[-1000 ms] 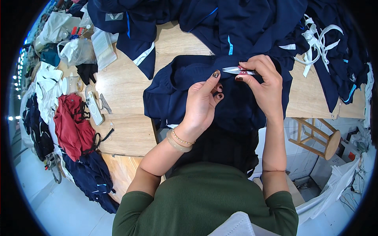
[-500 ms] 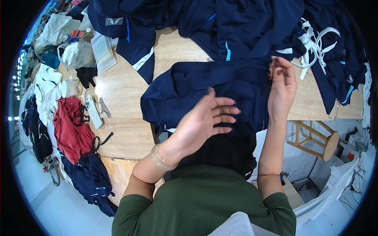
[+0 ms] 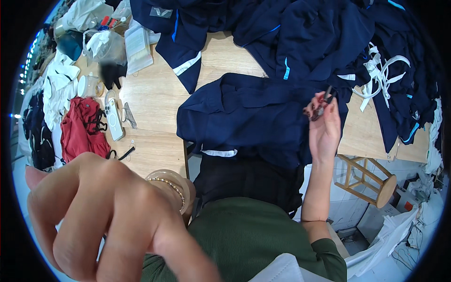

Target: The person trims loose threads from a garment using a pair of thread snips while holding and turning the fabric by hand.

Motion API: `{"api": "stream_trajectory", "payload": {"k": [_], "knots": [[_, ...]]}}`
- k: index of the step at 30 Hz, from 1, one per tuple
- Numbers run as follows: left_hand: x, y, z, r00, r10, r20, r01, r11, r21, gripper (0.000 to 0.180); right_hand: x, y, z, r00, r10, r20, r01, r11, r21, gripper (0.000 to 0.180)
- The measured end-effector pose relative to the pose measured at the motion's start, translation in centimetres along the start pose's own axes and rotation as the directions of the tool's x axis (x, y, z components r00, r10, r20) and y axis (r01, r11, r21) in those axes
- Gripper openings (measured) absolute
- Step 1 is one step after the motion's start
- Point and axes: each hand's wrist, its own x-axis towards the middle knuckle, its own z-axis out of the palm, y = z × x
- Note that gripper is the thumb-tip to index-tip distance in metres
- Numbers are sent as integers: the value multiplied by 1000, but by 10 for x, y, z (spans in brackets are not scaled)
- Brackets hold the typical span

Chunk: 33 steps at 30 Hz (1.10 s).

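Blurrily, the right hand (image 3: 324,132) holds snips (image 3: 326,99) — blades indistinct.

I watch remotely as the left hand (image 3: 110,204) looms close to the camera and the right hand (image 3: 325,124) holds small snips (image 3: 327,97) over a navy garment (image 3: 253,124).

single head-worn fisheye view, downward over the wooden table (image 3: 157,110), very near the left hand (image 3: 105,204)

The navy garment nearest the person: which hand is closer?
Right. The right hand is over the navy garment, toward its right end; the left hand is apart from it, near the camera.
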Motion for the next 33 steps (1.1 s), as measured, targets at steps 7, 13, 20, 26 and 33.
{"api": "stream_trajectory", "payload": {"k": [7, 13, 20, 26, 33], "knots": [[0, 0, 8, 989, 34, 141, -22, 996, -86, 22, 6, 66, 64, 913, 400, 77, -372, 895, -246, 25], [-7, 6, 12, 962, 78, 262, -39, 988, -153, 13, 12, 83, 117, 748, 639, 179, -563, 753, -340, 28], [-47, 45, 36, 944, 298, 143, -316, 940, 130, 35, 28, 34, 114, 940, 312, 138, -239, 892, -384, 19], [4, 35, -112, 986, 147, -79, 64, 104, 993, 33, 32, -158, 103, 753, -107, 649, 409, 849, -334, 27], [69, -107, -151, 795, -603, 67, 183, 344, 921, 58, -1, -314, 183, -203, 121, 972, 443, 896, -19, 45]]}}
